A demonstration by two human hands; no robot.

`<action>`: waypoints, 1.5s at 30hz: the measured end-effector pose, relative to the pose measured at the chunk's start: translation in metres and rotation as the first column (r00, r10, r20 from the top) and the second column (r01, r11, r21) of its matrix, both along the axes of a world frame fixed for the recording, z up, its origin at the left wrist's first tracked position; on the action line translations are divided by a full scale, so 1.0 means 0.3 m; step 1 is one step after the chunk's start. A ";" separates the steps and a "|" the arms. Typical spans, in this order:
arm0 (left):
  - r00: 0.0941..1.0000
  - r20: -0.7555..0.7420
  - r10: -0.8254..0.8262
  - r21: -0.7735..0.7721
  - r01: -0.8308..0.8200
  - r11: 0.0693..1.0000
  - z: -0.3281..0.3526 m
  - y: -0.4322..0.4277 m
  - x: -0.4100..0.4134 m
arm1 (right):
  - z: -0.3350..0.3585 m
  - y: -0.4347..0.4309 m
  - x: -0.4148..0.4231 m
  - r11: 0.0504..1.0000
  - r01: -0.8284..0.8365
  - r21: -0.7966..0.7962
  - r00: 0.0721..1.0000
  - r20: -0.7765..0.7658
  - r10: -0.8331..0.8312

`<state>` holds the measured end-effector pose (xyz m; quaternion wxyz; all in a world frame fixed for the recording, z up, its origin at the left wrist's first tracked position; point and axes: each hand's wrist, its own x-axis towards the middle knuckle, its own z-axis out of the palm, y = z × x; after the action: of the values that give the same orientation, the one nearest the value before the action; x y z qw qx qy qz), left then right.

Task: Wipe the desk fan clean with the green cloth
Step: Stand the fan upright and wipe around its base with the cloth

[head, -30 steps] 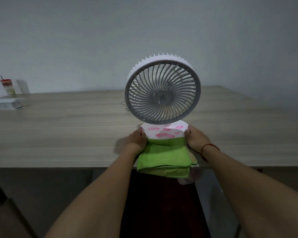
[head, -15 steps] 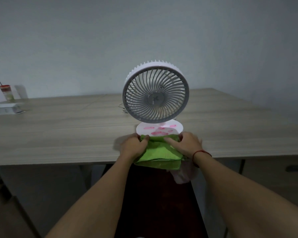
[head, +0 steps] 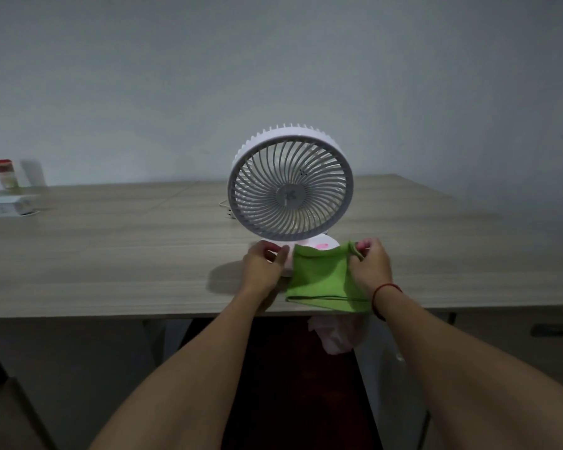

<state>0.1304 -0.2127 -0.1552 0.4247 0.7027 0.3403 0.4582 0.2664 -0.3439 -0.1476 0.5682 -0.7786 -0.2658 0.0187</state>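
Observation:
A white desk fan [head: 290, 190] stands upright near the front edge of the wooden table [head: 111, 254], its round grille facing me. Its white base [head: 322, 244] carries pink smears and is mostly covered. The green cloth [head: 319, 280] lies spread over the front of the base and reaches the table's edge. My right hand [head: 369, 267] pinches the cloth's top right corner. My left hand [head: 262, 266] is curled at the cloth's top left corner, against the left rim of the base. The cloth's top edge sags between the two hands.
At the far left of the table stand a cup with a straw [head: 4, 173] and a white box [head: 4, 204]. A thin cable [head: 225, 207] runs behind the fan. A pale pink bag [head: 338, 332] hangs below the table's front edge.
The folded cloth has been opened out to the right between my hands. My right hand moved right and up with a corner. The pink-marked base is now largely covered.

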 end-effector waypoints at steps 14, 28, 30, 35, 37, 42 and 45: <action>0.663 -0.749 0.008 0.128 0.133 0.983 -0.024 0.145 -0.035 | -0.036 0.053 -0.017 0.746 -0.181 -0.641 0.764 0.385 0.517; 0.595 -0.803 0.040 0.166 0.159 0.973 -0.047 0.180 -0.012 | -0.014 0.194 0.023 0.981 0.178 0.079 0.982 0.043 -0.182; 0.592 -0.805 0.046 0.170 0.156 0.973 -0.046 0.181 -0.010 | -0.037 0.230 0.006 0.995 0.010 -0.098 0.986 0.166 0.006; 0.577 -0.815 0.048 0.170 0.160 0.972 -0.042 0.171 -0.016 | -0.044 0.231 -0.012 0.947 -0.062 -0.316 0.930 0.327 0.170; 0.572 -0.819 0.048 0.171 0.163 0.972 -0.037 0.169 -0.017 | -0.041 0.200 -0.013 0.941 -0.110 -0.321 0.908 0.353 0.227; 0.561 -0.826 0.053 0.174 0.164 0.971 -0.037 0.171 -0.016 | -0.043 0.126 0.055 0.919 -0.131 -0.372 0.891 0.362 0.274; 0.554 -0.831 0.052 0.177 0.174 0.969 -0.041 0.183 -0.013 | -0.041 0.142 0.106 0.934 -0.084 -0.346 0.931 0.306 0.197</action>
<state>0.1264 -0.1578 -0.1676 0.1422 0.8923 0.4178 0.0955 0.2980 -0.3012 -0.1598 0.3745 -0.8324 -0.4075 -0.0292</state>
